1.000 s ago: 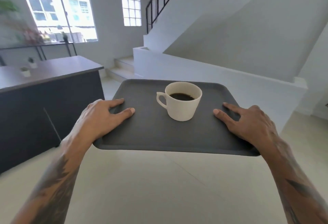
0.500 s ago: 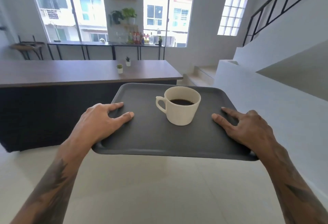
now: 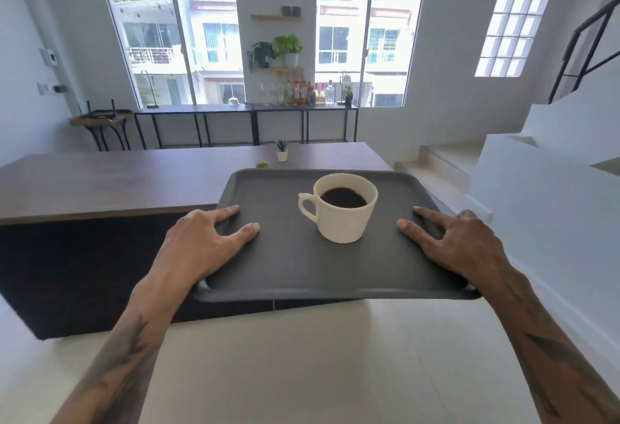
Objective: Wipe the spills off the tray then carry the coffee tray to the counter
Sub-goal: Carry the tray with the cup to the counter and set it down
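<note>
I hold a dark grey tray (image 3: 288, 265) level in the air in front of me. A white cup of black coffee (image 3: 340, 208) stands upright near the tray's middle, handle to the left. My left hand (image 3: 204, 242) grips the tray's left edge, thumb and fingers lying on top. My right hand (image 3: 459, 242) grips the right edge the same way. The tray's surface looks dry. The wooden-topped counter (image 3: 117, 182) lies just beyond and left of the tray; the tray's far edge overlaps the counter's right end.
A small potted plant (image 3: 281, 150) and a green object (image 3: 262, 164) sit on the counter behind the tray. Stairs (image 3: 446, 158) rise at the right behind a white wall. A long black side table (image 3: 248, 109) with bottles stands under the windows. Pale floor tiles lie below.
The view has swung left, from the stairs to the counter and windows. The counter is now closer, straight ahead. Both hands keep the same grip on the tray.
</note>
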The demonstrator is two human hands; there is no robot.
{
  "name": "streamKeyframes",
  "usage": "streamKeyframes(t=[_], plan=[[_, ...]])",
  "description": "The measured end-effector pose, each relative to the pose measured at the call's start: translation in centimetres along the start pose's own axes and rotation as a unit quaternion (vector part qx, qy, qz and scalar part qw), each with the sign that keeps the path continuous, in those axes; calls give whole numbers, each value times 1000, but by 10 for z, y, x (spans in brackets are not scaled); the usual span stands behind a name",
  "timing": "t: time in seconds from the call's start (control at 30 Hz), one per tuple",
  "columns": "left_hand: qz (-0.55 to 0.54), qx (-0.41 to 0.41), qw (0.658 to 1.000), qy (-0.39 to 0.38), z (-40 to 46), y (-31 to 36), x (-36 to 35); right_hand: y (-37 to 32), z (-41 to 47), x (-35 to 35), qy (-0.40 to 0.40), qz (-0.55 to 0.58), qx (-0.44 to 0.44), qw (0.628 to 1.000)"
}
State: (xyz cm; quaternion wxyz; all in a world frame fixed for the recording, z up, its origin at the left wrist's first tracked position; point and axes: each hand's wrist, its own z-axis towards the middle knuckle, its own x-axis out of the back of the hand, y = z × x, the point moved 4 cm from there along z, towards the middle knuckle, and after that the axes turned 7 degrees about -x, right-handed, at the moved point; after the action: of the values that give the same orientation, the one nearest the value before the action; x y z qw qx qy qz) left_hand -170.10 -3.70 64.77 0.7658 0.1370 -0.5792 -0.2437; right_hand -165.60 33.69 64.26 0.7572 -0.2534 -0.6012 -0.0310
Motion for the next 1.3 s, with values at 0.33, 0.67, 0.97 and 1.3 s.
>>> streamKeyframes(t=[0.33,0.67,0.97,1.3], plan=[[5,9,1000,26,221,-10,-105,-29,253,-76,11,2,23,1000],[12,63,998,10,417,-25,-241,-36,491,-160,-4,-5,37,999],[40,92,994,-29,559,-82,-350,-49,630,-278,-23,64,19,997],[127,163,977,-50,625,-136,-415,-79,705,-375,-78,28,-26,996]])
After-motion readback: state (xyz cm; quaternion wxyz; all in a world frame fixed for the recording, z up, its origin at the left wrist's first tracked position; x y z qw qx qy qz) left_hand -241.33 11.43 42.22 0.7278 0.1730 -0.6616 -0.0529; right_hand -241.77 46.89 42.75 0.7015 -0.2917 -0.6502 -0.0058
